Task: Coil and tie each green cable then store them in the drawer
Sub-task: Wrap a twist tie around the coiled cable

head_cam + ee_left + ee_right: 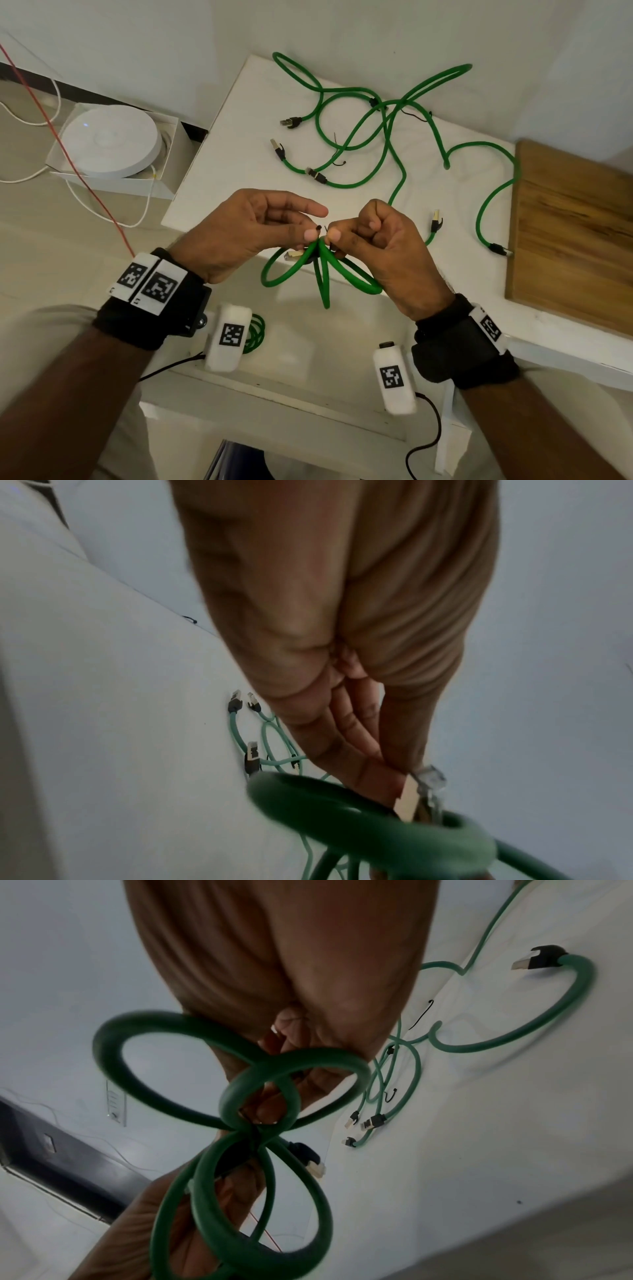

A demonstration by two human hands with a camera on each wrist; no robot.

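Floor at the far left carries a white box (113, 173) with a round white device (111, 140) in it, white leads and a red wire (68, 161) trailing beside it. Next comes the left hand (246, 236), raised above the near edge of the white worktop (219, 178); its thumb and forefinger are pressed together on one end of a thin black tie (319, 227), the other fingers (301, 207) stretched out loosely above. Below the two hands hangs the coiled green cable (323, 274), its loops splayed out to both sides of a pinched middle, a plug (294, 255) poking out on the left side. The right hand (380, 246) meets the left one thumb to thumb, its fingers curled tight on the coil's middle and the tie's other end. Under the left wrist, lower down in the open drawer (308, 342), lies another green coil (255, 334), partly hidden by the wrist camera. Farther back on the worktop loose green cables (387, 137) sprawl in tangled loops, their plugs scattered, a few short black ties (339, 163) among them. A wooden board (575, 233) lies at the right end of the worktop.
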